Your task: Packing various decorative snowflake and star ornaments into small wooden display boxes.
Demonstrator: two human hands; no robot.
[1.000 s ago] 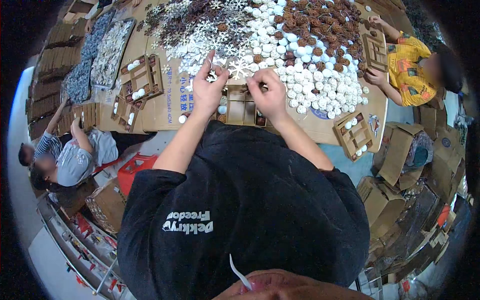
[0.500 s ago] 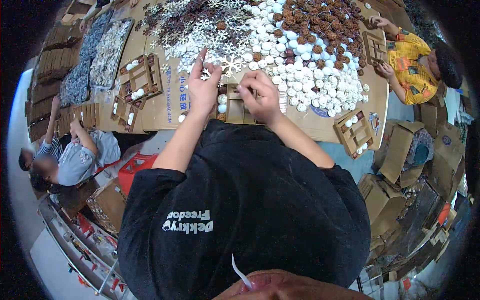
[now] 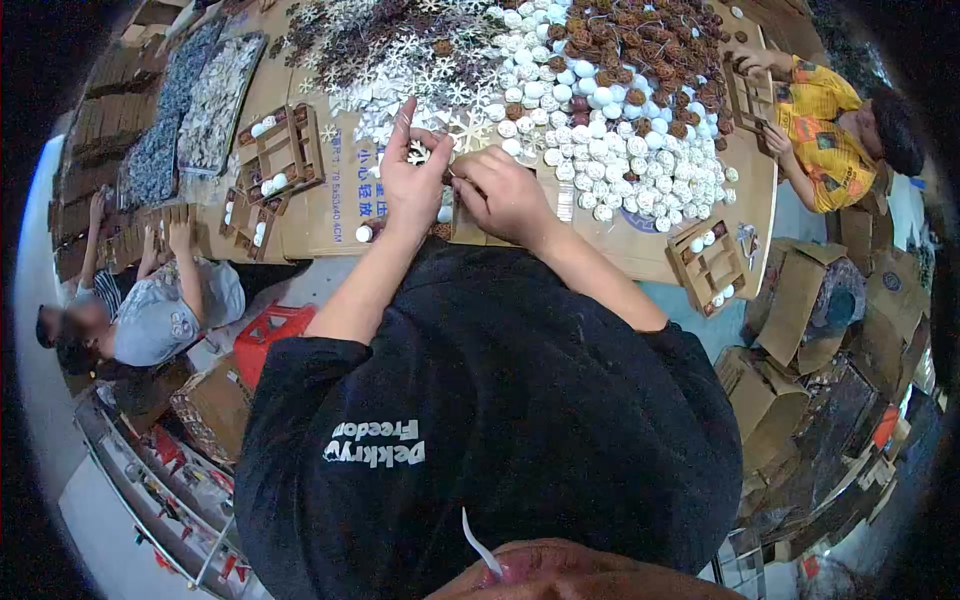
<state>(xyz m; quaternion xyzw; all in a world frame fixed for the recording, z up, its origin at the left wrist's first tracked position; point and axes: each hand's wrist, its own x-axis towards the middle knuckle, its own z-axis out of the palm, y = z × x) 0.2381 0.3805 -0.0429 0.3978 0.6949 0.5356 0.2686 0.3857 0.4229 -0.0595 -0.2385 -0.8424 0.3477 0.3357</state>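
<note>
My left hand (image 3: 410,190) is raised over the table's near edge, its index finger stretched upward. A white snowflake cutout (image 3: 418,153) shows between that finger and the thumb, and the hand's other fingers are curled behind it. My right hand (image 3: 508,200) is closed, its fingertips meeting the left thumb; anything in its pinch is too small to make out. Beneath both hands lies a compartment box, mostly covered by the right hand, with a white ball (image 3: 446,214) showing at its left side.
Ahead are piles of snowflake cutouts (image 3: 440,75), white balls (image 3: 630,170) and brown woven balls (image 3: 640,40). Divided wooden boxes stand left (image 3: 280,155) and right (image 3: 712,262). A co-worker in yellow (image 3: 825,130) holds a box at right; other people sit at left beside a red stool (image 3: 270,335).
My right hand has moved left and down to meet the left thumb, covering most of the box. The left hand stays nearly in place. The people at left have shifted their arms.
</note>
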